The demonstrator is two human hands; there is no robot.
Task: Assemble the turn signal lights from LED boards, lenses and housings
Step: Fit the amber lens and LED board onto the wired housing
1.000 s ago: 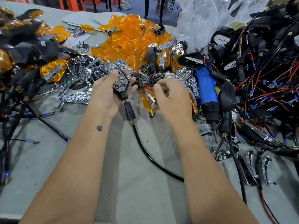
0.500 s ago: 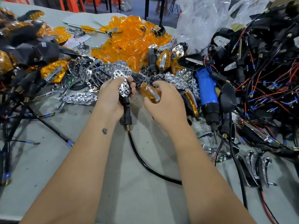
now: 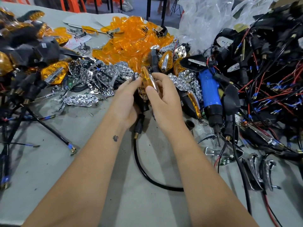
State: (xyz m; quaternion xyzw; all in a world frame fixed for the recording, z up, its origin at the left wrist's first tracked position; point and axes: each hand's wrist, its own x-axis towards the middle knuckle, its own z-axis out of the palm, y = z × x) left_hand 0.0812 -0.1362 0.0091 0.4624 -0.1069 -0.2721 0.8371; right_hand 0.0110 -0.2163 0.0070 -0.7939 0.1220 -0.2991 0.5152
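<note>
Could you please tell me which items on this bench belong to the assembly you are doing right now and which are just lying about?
In use:
- amber lens, pinched by the right hand
- black housing with its cable, held in the left hand

Lying about:
- blue electric screwdriver
- pile of spare amber lenses
- loose chrome reflectors
- tangle of wired housings
- clear plastic bag

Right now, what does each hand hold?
Left hand: grips the black housing with its cable.
Right hand: pinches the amber lens.
</note>
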